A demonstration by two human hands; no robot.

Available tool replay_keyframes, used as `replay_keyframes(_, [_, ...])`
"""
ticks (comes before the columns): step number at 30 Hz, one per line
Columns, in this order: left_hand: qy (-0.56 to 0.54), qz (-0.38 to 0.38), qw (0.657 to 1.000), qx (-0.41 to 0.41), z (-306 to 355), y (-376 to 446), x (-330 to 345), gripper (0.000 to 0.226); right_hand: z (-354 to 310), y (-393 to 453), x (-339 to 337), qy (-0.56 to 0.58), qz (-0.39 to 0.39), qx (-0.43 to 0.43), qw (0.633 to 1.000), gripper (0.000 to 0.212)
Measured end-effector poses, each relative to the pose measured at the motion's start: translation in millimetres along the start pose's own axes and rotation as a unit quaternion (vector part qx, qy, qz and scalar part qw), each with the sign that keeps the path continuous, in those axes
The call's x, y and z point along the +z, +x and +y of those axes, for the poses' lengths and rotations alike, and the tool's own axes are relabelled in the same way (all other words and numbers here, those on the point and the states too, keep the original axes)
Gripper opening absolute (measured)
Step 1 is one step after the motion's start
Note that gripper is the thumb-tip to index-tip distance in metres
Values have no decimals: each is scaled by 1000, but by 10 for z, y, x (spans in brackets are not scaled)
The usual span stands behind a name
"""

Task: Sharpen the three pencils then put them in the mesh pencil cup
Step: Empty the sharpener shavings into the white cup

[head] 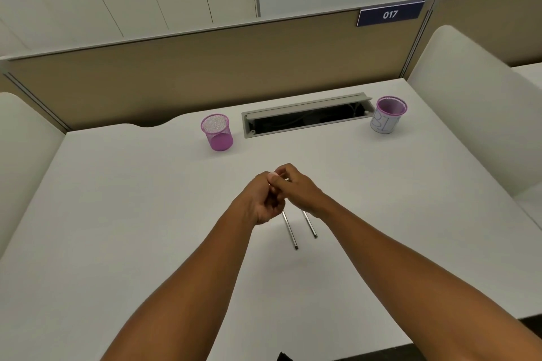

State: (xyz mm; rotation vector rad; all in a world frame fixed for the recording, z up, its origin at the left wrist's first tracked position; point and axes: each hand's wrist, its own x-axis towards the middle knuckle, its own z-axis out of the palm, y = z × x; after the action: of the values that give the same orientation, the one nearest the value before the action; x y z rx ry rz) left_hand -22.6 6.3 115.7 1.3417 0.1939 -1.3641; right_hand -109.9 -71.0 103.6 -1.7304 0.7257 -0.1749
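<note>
Clasped hands point(280, 193) hide their contents — pencils point(299, 226) half-covered.

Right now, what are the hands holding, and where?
Left hand and right hand are closed together over something small; what it is cannot be told.

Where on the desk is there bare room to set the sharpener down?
Bare desk lies wide to the left of the left hand, and to the right of the right hand toward the paper-wrapped cup. The strip between the pink mesh cup and the hands is also free. Crowded: under the hands, where two pencils lie.
</note>
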Motion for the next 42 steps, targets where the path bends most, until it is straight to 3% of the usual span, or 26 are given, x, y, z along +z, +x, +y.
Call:
replay_keyframes(2, [26, 9, 1000, 4, 19, -41, 23, 22, -9, -5, -17, 12, 9, 0, 1000, 32])
replay_keyframes(10, [86, 61, 994, 2, 102, -71, 48, 59, -41, -72, -57, 22, 34, 14, 999, 38])
replay_keyframes(17, [145, 55, 984, 87, 169, -144, 161, 33, -33, -169, -146, 57, 55, 29, 996, 30])
replay_keyframes(22, [234, -18, 958, 166, 207, -245, 252, 14, -58, -245, -232, 91, 63, 43, 993, 34])
replay_keyframes(27, [358, -69, 909, 201, 225, -293, 375, 14, -62, -308, -312, 87, 87, 53, 991, 39])
replay_keyframes(33, [411, -98, 867, 264, 181, -225, 571, 27, -29, -403, -549, 89, 97, 63, 989, 44])
replay_keyframes(36, [432, -87, 842, 311, 170, -148, 689, 32, -13, -378, -722, 64, 99, 62, 991, 53])
replay_keyframes(42, [535, -22, 746, 395, 134, 57, 1058, 38, 108, -298, -1083, 26, 90, 55, 994, 76])
